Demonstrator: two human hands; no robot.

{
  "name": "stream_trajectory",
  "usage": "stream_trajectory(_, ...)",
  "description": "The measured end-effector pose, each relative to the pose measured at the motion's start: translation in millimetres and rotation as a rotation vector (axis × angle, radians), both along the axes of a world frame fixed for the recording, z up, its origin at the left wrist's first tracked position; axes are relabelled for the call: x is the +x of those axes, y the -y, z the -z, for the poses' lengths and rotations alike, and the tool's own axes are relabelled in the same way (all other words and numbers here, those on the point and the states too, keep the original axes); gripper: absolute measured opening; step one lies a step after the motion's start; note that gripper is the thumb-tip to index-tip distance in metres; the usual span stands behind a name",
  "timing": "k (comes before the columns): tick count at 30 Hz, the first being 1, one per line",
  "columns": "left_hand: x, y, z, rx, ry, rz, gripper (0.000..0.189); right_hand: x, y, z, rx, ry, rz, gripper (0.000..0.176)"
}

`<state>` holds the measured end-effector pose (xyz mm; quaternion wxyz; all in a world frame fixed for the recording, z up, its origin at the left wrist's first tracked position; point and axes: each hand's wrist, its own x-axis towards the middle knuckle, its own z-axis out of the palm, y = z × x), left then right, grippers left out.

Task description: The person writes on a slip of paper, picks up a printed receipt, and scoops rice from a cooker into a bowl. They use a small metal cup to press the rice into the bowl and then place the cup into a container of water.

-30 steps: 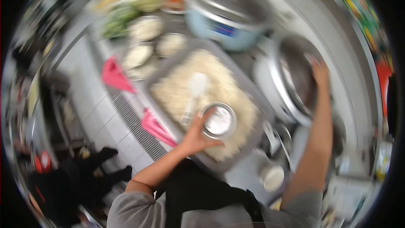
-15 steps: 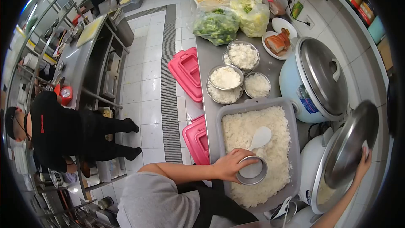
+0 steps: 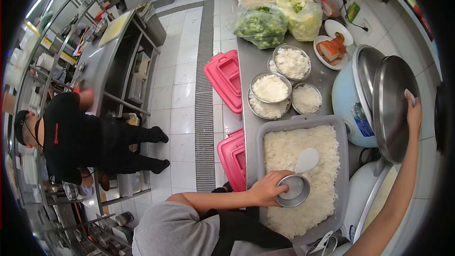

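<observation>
My left hand (image 3: 266, 188) grips a small empty steel bowl (image 3: 294, 191) resting on the cooked rice in a grey tray (image 3: 300, 121). A white rice paddle (image 3: 306, 160) lies in the rice just beyond the bowl. My right hand (image 3: 413, 112) holds a large steel lid (image 3: 391, 106) upright by its far edge, lifted above a white rice cooker (image 3: 368, 195) at the lower right. The lid stands in front of a pale blue rice cooker (image 3: 351, 106).
Several steel bowls of rice (image 3: 270, 88) stand on the steel counter (image 3: 250, 68) beyond the tray, with bagged vegetables (image 3: 261, 24) and a plate of meat (image 3: 332, 47) farther back. Pink lids (image 3: 226, 78) hang off the counter's left edge. A person in black (image 3: 71, 135) stands at the left counter.
My right hand has raised the steel lid up and back, from over the white cooker to upright against the blue cooker. My left hand stays on the small bowl.
</observation>
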<state>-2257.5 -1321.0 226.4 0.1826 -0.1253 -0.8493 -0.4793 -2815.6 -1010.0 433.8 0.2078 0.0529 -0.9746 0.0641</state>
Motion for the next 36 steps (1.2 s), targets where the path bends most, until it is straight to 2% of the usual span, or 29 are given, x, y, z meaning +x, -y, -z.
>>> stream_trajectory(3, -0.6, 0.1, -0.1, -0.005, 0.024, 0.008, 0.056, -23.3, -3.5, 12.3, 0.047, -0.023, 0.067, 0.096)
stream_trajectory(9, -1.4, -0.2, -0.2, 0.018, 0.019, -0.018, 0.058, -89.9, -49.5, 44.8, 0.08, -0.002, 0.069, 0.083)
stream_trajectory(12, -0.5, 0.5, 0.3, 0.017, 0.028, -0.005, 0.058, -86.4, -50.7, 49.3, 0.156, 0.013, 0.052, 0.065)
stream_trajectory(15, 0.0, 0.1, 1.1, 0.003, 0.031, 0.009, 0.058, -57.3, -27.5, 38.2, 0.155, 0.109, 0.083, 0.058)
stream_trajectory(18, -1.1, -1.2, 0.3, -0.012, 0.02, 0.001, 0.057, -165.6, -111.9, 88.1, -0.001, 0.002, -0.323, 0.056)
stream_trajectory(21, -3.5, -5.7, 7.2, -0.012, 0.012, -0.011, 0.057, -45.3, -50.6, 23.7, -0.1, 0.108, -0.379, 0.057)
stream_trajectory(23, -3.5, -10.2, 21.9, -0.087, 0.016, -0.007, 0.058, -4.5, -45.7, -2.2, 0.17, -0.069, -0.362, 0.06)
stream_trajectory(24, -2.2, -11.7, 14.9, -0.105, 0.03, -0.012, 0.059, 60.7, -17.6, -35.8, 0.163, -0.035, -0.411, 0.062)
stream_trajectory(27, -7.0, -12.4, -4.9, -0.191, 0.053, -0.007, 0.061, 116.4, -39.7, -62.9, 0.369, -0.151, -0.445, 0.062)
stream_trajectory(28, -5.6, -15.1, -4.1, -0.207, 0.061, -0.007, 0.061, 151.4, -38.5, -76.8, 0.323, -0.083, -0.448, 0.062)
stream_trajectory(31, -5.0, -20.7, -0.9, -0.193, 0.004, -0.004, 0.062, 217.3, -72.2, -98.6, 0.349, -0.165, -0.509, 0.057)
stream_trajectory(33, -1.3, -25.3, -4.2, -0.221, 0.003, -0.017, 0.063, 242.9, -113.0, -101.5, 0.23, 0.093, -0.355, 0.066)
stream_trajectory(36, 1.9, -29.1, -0.2, -0.24, -0.023, 0.002, 0.07, 281.9, -176.8, -68.0, -0.084, 0.3, -0.081, 0.049)
